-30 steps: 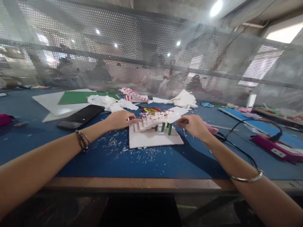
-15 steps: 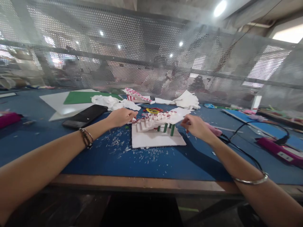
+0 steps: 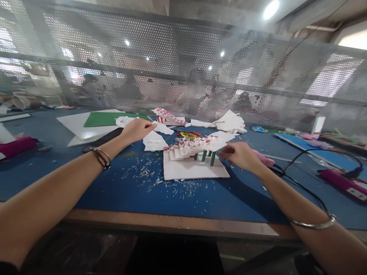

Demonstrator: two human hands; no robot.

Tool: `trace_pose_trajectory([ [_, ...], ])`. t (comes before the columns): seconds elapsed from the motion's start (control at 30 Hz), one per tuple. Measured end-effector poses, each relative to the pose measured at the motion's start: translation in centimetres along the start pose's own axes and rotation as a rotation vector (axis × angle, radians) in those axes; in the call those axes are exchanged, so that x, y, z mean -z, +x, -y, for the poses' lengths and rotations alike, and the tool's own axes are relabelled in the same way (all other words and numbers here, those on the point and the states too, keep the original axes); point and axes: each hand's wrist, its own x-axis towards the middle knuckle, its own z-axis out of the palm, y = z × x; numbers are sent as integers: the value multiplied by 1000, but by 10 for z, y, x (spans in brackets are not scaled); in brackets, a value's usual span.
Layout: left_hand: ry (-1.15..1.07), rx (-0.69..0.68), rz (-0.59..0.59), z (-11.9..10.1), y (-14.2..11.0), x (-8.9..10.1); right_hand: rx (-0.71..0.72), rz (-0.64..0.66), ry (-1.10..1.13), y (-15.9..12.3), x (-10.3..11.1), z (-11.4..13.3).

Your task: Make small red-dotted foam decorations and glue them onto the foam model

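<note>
A small white model (image 3: 197, 145) stands on a white base board (image 3: 197, 172). Its sloping stepped top carries dark red round bits, and green posts hold up the right end. My left hand (image 3: 137, 130) is raised left of the model, thumb and fingers pinched over crumpled white tissue (image 3: 163, 128); whatever lies between the fingertips is too small to make out. Just below that hand rests another white tissue piece (image 3: 155, 142). Curled closed, my right hand (image 3: 239, 154) is beside the model's right end; its fingertips are partly hidden, with a small reddish spot beneath them.
A black phone (image 3: 106, 139) lies partly under my left forearm, near white and green sheets (image 3: 111, 119). Behind the model are yellow-handled pliers (image 3: 187, 135), a pink-topped model (image 3: 169, 116) and stacked white tissues (image 3: 231, 122). A pink tool (image 3: 263, 157) with a cable and a magenta power strip (image 3: 342, 181) sit right.
My left hand has moved away from the model's left end, up and left to the tissue. My right hand stays by the right end. The view has shifted slightly left.
</note>
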Motion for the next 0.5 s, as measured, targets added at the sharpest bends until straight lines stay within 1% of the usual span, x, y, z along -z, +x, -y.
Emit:
trace_pose_trajectory([
  [0.1,43,-39,86,7,2,-4,38,55,22,1,-1,0],
  [0.2,48,-123,196,9,3,-13,93,135,69,1,-1,2],
  [0.27,58,-150,225,9,4,-19,139,208,111,-1,0,4],
  [0.33,77,-145,221,9,4,-22,209,322,206,-3,2,5],
  [0.43,114,-81,171,11,3,-20,293,474,380,-5,2,6],
  [0.47,127,-45,147,11,3,-18,293,491,418,-5,0,7],
  [0.5,142,-3,121,12,3,-15,272,481,437,-4,-1,7],
])
